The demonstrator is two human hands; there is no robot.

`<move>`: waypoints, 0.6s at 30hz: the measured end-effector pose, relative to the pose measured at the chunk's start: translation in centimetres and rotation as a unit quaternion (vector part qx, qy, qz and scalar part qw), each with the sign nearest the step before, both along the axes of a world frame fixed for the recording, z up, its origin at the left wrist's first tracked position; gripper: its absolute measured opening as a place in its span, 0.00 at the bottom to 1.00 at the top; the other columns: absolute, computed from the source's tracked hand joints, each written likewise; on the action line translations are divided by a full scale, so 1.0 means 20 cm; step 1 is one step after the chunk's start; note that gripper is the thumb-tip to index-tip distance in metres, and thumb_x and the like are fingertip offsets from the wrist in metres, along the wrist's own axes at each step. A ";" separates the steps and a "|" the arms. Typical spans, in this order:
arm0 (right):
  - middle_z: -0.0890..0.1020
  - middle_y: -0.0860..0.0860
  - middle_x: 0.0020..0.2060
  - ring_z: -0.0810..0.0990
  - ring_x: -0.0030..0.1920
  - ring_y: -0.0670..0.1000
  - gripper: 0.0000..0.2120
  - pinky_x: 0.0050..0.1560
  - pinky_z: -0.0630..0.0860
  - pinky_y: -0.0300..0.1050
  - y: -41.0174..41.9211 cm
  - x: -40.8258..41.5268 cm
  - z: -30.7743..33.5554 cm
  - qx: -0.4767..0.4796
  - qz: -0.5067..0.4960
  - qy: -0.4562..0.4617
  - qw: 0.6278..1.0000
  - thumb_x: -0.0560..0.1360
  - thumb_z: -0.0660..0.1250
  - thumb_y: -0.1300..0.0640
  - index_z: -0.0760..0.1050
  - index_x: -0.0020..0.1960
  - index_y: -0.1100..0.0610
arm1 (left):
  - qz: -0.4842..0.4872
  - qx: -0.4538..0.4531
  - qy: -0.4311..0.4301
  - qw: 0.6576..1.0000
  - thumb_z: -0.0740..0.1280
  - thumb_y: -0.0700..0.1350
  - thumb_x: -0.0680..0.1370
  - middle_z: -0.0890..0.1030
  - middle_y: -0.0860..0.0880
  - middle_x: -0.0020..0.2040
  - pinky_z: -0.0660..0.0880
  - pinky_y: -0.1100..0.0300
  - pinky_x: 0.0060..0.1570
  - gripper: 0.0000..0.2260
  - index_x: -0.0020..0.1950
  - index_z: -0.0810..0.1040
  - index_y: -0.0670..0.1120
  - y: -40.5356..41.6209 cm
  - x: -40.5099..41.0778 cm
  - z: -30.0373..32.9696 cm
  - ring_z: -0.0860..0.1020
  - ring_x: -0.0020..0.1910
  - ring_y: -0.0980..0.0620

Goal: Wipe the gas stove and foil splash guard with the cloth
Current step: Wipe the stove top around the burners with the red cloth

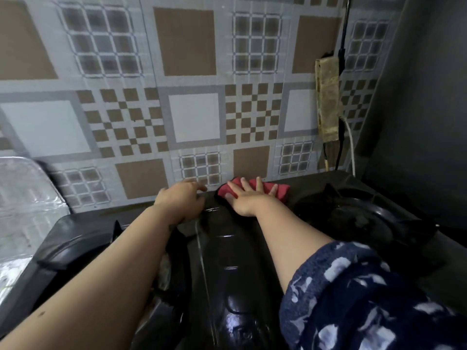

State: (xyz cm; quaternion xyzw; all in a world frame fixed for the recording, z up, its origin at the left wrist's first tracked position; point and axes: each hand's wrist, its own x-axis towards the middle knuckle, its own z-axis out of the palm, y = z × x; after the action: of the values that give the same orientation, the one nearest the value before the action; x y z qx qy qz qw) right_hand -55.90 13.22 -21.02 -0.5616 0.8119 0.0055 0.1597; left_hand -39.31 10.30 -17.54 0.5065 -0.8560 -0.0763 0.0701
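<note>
Looking down past a blue patterned sleeve [353,294] nearest me, I see both bare forearms reaching across the black gas stove [222,261], my landmark here. Beyond the sleeve, my right hand [249,199] lies flat with fingers spread, pressing the red cloth [280,189] onto the stove's far back edge, just below the patterned wall [194,117]. Just left of the cloth, my left hand [183,198] rests on the same back edge; its fingers look loosely bent and hold nothing that I can see. A burner [353,218] sits on the stove's right side, close to the cloth. The foil splash guard [27,195] stands at the stove's left end, well apart from the cloth. To wipe well, I judge the palm should keep even pressure and sweep along the back edge, with the cloth staying flat beneath the fingers. The foil looks thin, so I would press lightly there.
</note>
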 end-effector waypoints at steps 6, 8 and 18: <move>0.40 0.44 0.77 0.35 0.76 0.58 0.26 0.70 0.34 0.70 0.16 0.28 -0.02 -0.031 0.078 0.019 0.996 0.79 0.42 0.37 0.45 0.76 0.39 | 0.028 0.007 0.022 0.999 0.59 0.54 0.79 0.73 0.51 0.69 0.67 0.52 0.64 0.17 0.67 0.71 0.56 0.11 0.16 0.02 0.71 0.67 0.48; 0.41 0.43 0.77 0.36 0.77 0.57 0.26 0.70 0.33 0.68 0.25 0.35 -0.04 -0.039 0.090 0.027 0.995 0.78 0.42 0.36 0.46 0.75 0.36 | 0.028 0.008 0.024 0.999 0.59 0.53 0.79 0.72 0.51 0.69 0.67 0.51 0.65 0.17 0.68 0.71 0.55 0.17 0.21 0.04 0.71 0.67 0.48; 0.40 0.41 0.77 0.35 0.77 0.55 0.25 0.70 0.34 0.68 0.74 0.55 -0.05 -0.038 0.089 0.030 0.995 0.79 0.43 0.38 0.44 0.75 0.37 | -0.001 0.002 0.008 1.000 0.57 0.47 0.79 0.72 0.48 0.69 0.67 0.49 0.64 0.18 0.69 0.70 0.54 0.56 0.36 0.09 0.71 0.67 0.47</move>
State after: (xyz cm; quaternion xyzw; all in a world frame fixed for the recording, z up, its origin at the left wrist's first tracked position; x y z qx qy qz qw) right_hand -44.89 27.99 -21.97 -0.6370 0.7626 0.0056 0.1124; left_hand -32.16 21.43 -15.73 0.5055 -0.8556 -0.0822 0.0754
